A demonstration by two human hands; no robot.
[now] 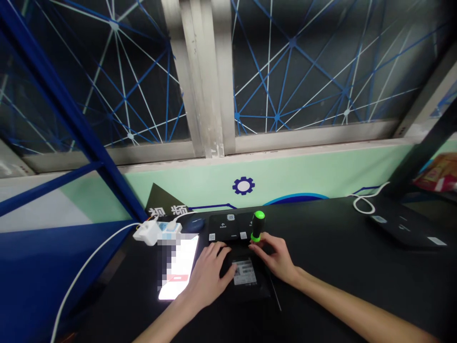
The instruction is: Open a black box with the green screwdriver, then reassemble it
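The left hand [210,267] was laid palm down, fingers loosely spread, over the left side of a labelled black case [245,275] on the table [332,267], while a green-and-black screwdriver [258,225], handle raised beyond the case, was pinched by the right hand [275,257], its forearm angled in from the lower right.

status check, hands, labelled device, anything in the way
Left hand resting on black labelled device. Right hand holding screwdriver, handle up. Lit screen close beside left hand, possibly crowding it.
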